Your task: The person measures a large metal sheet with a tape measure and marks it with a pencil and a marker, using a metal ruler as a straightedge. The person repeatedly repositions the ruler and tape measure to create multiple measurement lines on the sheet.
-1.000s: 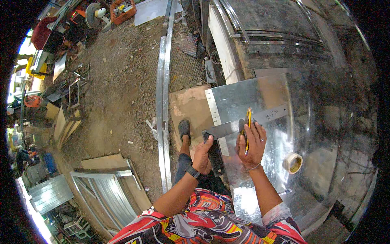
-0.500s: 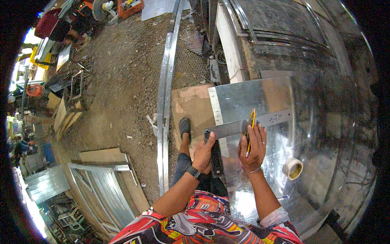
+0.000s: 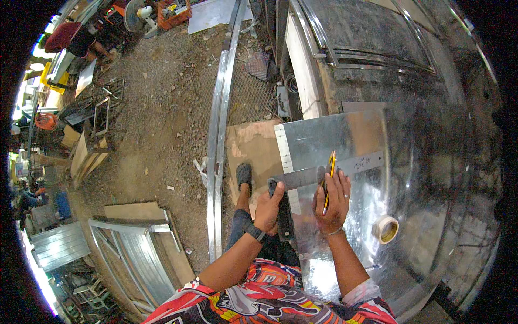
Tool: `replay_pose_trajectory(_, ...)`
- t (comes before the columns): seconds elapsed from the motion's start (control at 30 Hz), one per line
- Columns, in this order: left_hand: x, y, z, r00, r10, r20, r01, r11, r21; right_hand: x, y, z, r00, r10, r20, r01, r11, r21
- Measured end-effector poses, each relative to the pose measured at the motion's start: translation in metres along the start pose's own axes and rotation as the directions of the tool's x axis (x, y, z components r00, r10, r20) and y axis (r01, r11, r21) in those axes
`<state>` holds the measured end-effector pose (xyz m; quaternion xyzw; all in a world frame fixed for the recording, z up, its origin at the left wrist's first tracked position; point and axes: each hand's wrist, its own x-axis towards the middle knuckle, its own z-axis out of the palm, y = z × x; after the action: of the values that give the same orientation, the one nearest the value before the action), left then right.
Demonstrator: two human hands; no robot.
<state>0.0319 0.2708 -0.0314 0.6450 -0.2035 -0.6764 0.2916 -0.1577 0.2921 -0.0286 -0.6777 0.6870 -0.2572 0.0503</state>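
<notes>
My left hand [image 3: 268, 211] is closed around the black stock of a square [image 3: 362, 163], its thumb on top near the corner. The square's steel blade lies across a shiny metal sheet [image 3: 318, 135], pointing right. Close by, a white marked strip [image 3: 283, 148] runs along the sheet's left edge, partly covered by the blade. My right hand [image 3: 335, 204] rests on the blade and the sheet, with a yellow pencil [image 3: 327, 189] held between thumb and fingers, its sharpened end pointing away from me. Right of that hand stands a roll of tape [image 3: 378, 229].
A pen [image 3: 373, 267] lies on the sheet beside my right forearm. Long metal channels [image 3: 217, 129] stretch over the gravelly ground to the left. A metal-and-wood panel [image 3: 135, 254] lies at lower left. Another person [image 3: 70, 40] bends over at far upper left.
The view has shifted slightly, so the sheet appears a little lower. My hands, the square and the pencil keep nearly the same places on the sheet.
</notes>
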Motion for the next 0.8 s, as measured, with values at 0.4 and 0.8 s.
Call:
replay_pose_trajectory(0.4, -0.008, 0.01, 0.004, 1.0, -0.015, 0.013, 0.016, 0.998, -0.068, 0.07, 0.003, -0.021, 0.666, 0.502, 0.551, -0.733, 0.307, 0.607)
replay_pose_trajectory(0.8, -0.007, 0.007, 0.003, 0.998, 0.003, 0.068, 0.007, 0.99, -0.143, 0.079, -0.004, 0.005, 0.711, 0.273, 0.648, -0.703, 0.234, 0.672)
